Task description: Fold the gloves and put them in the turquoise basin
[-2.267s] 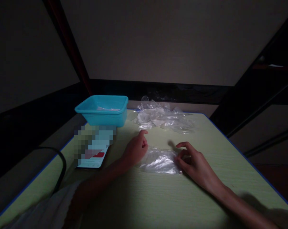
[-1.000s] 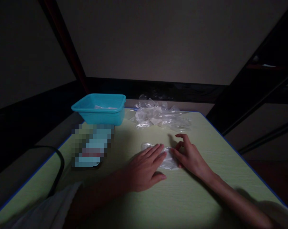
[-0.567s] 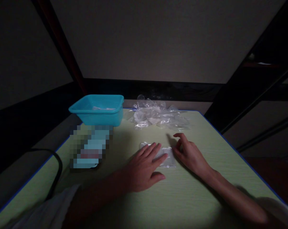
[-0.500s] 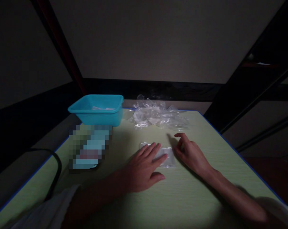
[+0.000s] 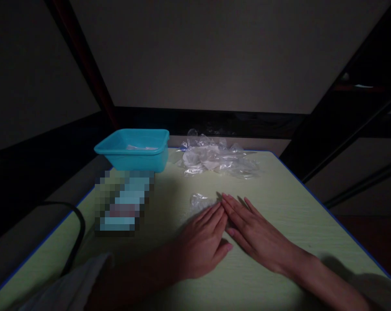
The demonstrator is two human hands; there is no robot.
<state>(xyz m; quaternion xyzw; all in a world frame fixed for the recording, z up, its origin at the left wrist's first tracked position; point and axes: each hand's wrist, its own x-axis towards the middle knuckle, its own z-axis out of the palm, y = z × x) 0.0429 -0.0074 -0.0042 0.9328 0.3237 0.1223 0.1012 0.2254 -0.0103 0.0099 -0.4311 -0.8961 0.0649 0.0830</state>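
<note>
Resting bare left hand (image 5: 202, 245) palm-down on crinkled clear plastic film (image 5: 199, 203), with bare right hand (image 5: 256, 236) angled against left fingertips and both grips flattened, unclenched.

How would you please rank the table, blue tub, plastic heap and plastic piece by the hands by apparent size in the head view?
1. Table
2. Blue tub and plastic heap: too alike to rank
3. Plastic piece, partly hidden

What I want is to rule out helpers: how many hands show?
2: the left hand, partly covering the clear plastic piece, and the right hand, angled close beside the left. No other hand shows.
</note>
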